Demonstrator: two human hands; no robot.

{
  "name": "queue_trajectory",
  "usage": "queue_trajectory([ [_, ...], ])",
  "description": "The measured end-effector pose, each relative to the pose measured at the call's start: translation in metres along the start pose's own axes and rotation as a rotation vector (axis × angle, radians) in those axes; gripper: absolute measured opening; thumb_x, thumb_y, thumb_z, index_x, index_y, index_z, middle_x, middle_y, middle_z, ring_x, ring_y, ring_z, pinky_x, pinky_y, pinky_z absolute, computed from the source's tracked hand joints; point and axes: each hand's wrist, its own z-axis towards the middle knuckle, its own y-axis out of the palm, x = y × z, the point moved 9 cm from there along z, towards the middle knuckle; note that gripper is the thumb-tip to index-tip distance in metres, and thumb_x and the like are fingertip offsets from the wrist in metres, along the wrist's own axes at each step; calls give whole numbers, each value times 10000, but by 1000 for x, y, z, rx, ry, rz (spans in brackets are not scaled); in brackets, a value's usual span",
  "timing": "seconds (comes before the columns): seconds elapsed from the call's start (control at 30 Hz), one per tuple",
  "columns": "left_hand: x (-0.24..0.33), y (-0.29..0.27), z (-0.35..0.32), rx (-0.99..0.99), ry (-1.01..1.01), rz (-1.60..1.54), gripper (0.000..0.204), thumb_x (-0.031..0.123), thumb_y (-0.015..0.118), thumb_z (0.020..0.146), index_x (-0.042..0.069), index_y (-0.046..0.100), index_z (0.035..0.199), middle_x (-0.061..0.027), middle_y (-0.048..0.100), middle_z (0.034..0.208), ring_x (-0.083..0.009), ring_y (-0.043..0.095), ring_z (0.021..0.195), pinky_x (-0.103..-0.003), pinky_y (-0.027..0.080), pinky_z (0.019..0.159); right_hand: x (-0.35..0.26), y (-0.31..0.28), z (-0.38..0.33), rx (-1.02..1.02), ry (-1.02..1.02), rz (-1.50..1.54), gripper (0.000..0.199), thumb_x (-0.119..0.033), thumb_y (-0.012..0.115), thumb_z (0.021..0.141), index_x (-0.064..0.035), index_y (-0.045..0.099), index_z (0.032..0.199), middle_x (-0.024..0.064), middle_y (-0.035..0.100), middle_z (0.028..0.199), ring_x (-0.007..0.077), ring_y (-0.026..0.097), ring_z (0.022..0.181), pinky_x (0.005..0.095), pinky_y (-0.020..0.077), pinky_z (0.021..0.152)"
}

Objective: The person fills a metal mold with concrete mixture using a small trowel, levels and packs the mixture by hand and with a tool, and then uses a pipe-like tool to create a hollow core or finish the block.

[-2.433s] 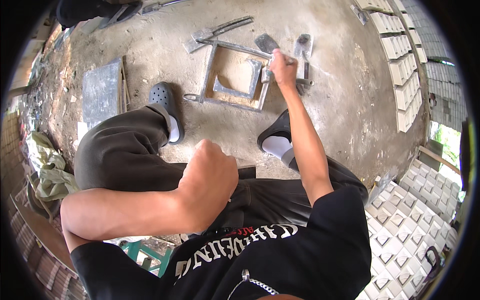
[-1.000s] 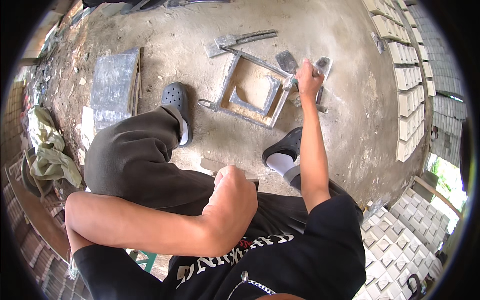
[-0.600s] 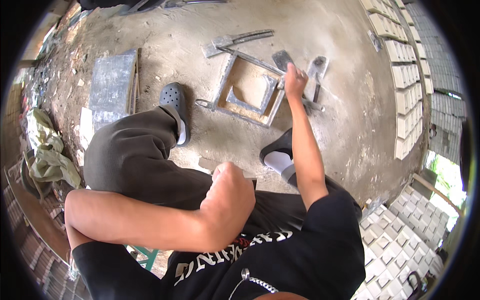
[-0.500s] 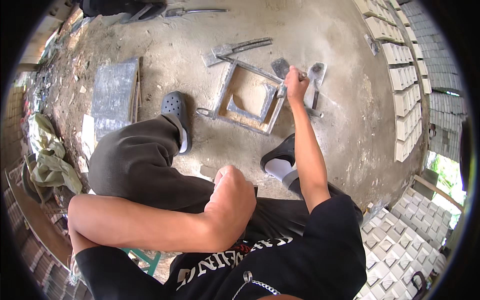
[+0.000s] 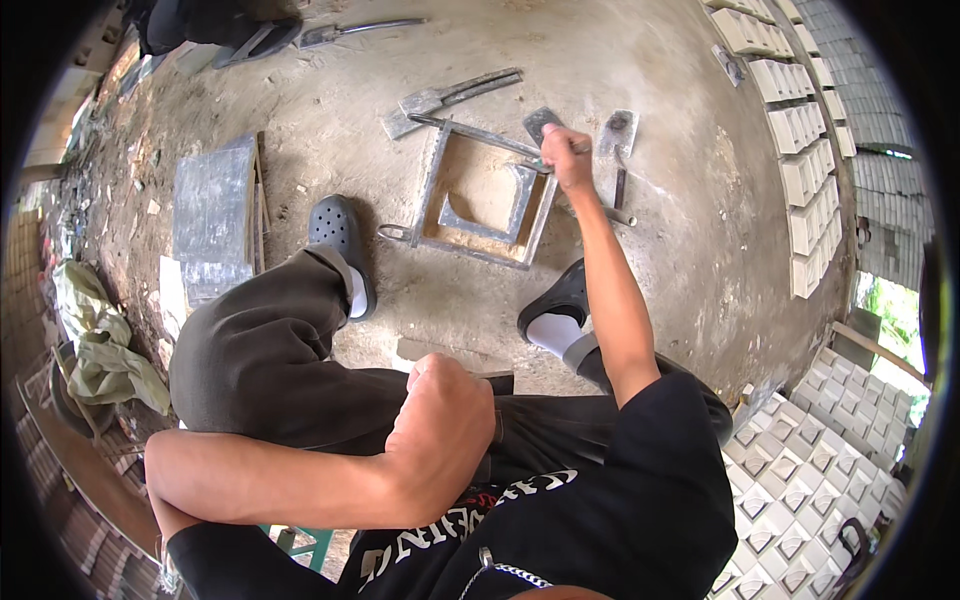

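My right hand (image 5: 567,157) is closed round a small hand tool whose narrow end (image 5: 541,165) reaches the far right corner of a square metal mould frame (image 5: 428,190). Most of that tool is hidden by my fingers. Inside the frame, a grey insert with a curved cut-out (image 5: 485,222) lies on pale powdery material (image 5: 482,178). Just beyond my hand lies a dark flat trowel blade (image 5: 541,122). My left hand (image 5: 445,412) is a fist over my lap, seen from its back; whatever it may hold is hidden.
A second trowel (image 5: 617,135) lies right of the mould, flat metal tools (image 5: 450,98) beyond it. Grey boards (image 5: 213,205) lie left. Rows of pale blocks (image 5: 805,180) line the right side; patterned blocks (image 5: 790,500) are stacked lower right. My shoes (image 5: 335,235) flank the mould.
My right hand has moved slightly left over the mould's far right corner, and the tool's end has swung from the right side toward the far edge. My left fist stays over my lap.
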Motion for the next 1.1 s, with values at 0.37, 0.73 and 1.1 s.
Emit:
queue_trajectory([
  [0.37,-9,7,6,17,-77,-54,257,338,668,825,98,609,895,-7,603,772,-164,595,803,-305,396,737,11,-11,-10,-47,-46,-122,402,-78,476,946,-34,402,553,5,396,523,102,355,487,295,291,489],
  [0.73,-9,6,6,46,-105,-50,243,334,663,816,104,608,871,-4,591,751,-161,582,777,-304,390,726,3,-17,1,-49,-97,-1,421,-76,486,934,-37,400,523,-11,415,522,69,348,480,289,265,468],
  [1.1,-6,4,4,43,-97,-43,129,208,606,818,93,610,875,-5,582,750,-161,577,770,-303,388,719,-1,-15,6,57,0,43,427,-75,471,945,-81,383,527,-13,390,508,81,334,452,277,270,449],
])
